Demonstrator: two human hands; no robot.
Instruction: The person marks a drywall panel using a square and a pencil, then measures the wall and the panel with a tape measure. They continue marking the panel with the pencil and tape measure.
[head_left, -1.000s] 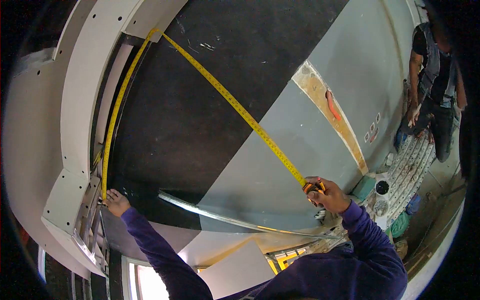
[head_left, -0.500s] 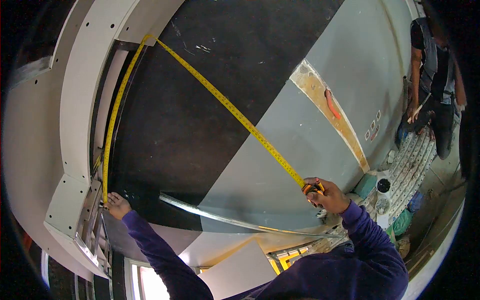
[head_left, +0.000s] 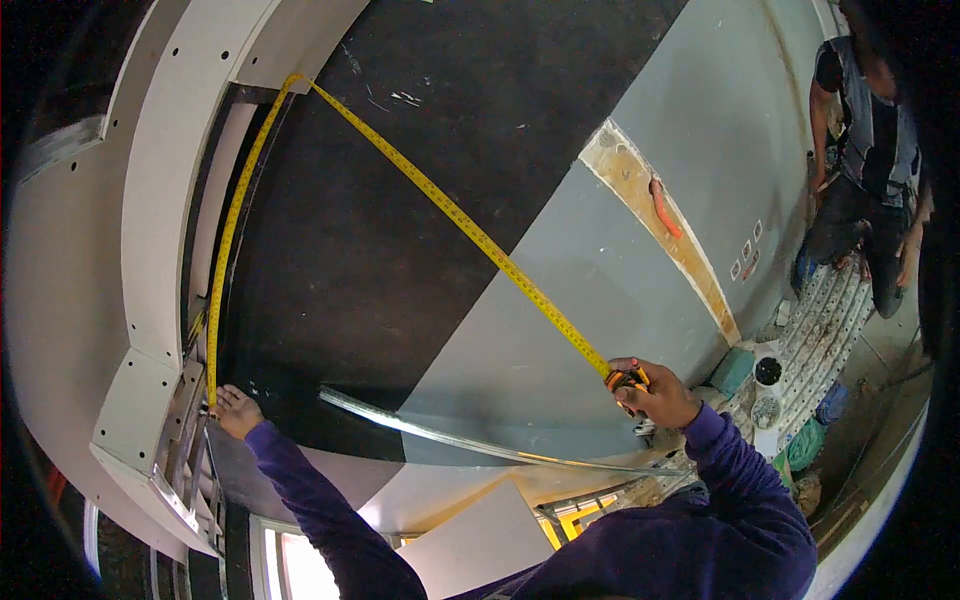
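A yellow tape measure blade (head_left: 470, 226) is pulled out long. It runs up from its case (head_left: 622, 379) to a bend at the corner of a white board, then down along the board's inner edge. The orange and black case sits in my right hand (head_left: 668, 396), its fingers wrapped round it. My left hand (head_left: 238, 411) holds the blade's free end at the edge of the framing, fingertips pressed on it. Beside this hand are metal framing strips (head_left: 178, 440). The white perforated-looking board (head_left: 155, 200), dotted with screw heads, curves along the left.
A long metal profile (head_left: 440, 432) leans below the blade. The wall (head_left: 560, 270) is part black, part grey, with an orange conduit (head_left: 663, 210) in an opened strip. At right, another person (head_left: 868, 150) is near a perforated platform (head_left: 815, 340) with buckets (head_left: 767, 372).
The other person at the right has shifted, with the arms and hands now lower and farther apart. My hands and the tape stay nearly where they were.
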